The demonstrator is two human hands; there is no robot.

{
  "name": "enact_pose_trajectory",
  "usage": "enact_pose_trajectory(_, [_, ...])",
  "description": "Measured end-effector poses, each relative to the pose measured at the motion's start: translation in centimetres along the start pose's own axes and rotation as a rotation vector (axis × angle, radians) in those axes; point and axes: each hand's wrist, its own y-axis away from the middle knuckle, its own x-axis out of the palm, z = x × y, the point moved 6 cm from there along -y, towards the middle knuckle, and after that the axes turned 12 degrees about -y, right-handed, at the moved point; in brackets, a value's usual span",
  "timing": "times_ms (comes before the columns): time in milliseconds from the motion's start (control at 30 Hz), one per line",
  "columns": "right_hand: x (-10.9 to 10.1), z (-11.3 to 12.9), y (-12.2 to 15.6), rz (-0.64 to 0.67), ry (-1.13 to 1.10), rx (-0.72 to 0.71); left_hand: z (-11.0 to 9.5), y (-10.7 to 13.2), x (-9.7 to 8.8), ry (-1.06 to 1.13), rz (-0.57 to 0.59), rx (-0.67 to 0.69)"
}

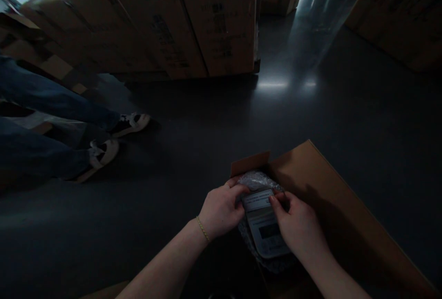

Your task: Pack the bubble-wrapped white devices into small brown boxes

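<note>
Both of my hands are on a white device with a small dark screen [265, 230], which lies in clear bubble wrap [257, 180] at the mouth of an open cardboard box [331, 198]. My left hand [221, 209] grips the device's left edge with fingers curled; a ring and a thin bracelet show on it. My right hand [299, 223] pinches the upper right of the device, at a white label. The lower part of the device sits between my wrists.
Another person's legs in jeans and white sneakers [133, 123] stretch across the dark floor at the left. Large stacked cardboard cartons [193, 23] stand behind, with more cartons [404, 9] at the far right and a shiny aisle between them.
</note>
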Motion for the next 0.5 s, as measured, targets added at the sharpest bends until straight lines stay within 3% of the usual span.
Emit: enact_pose_trajectory(500, [0.05, 0.19, 0.10, -0.021, 0.049, -0.016, 0.08, -0.08, 0.06, 0.016, 0.001, 0.017])
